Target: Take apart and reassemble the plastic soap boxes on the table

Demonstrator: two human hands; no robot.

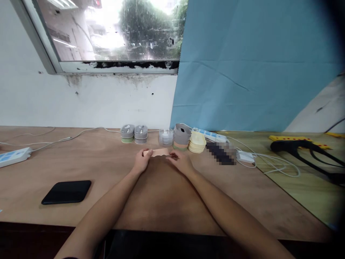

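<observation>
Between my hands is a thin peach-coloured piece with a wavy lower edge; its material is unclear. My left hand grips its left end, the thumb lying on top. At the other end, the fingers of my right hand are bent in and pinch the right edge. Just beyond the piece stand clear plastic cups or lids in a stack. Grey ring-shaped sleeves and stacked pale yellow trays are close to my right hand. Two lidded grey tins, one with a green base and one all grey, stand behind my left hand.
A black phone-like slab lies at the left front. Power strips are at the left edge and back right, with white cables trailing. On the right are a blurred-out dark item, a white adapter and black straps.
</observation>
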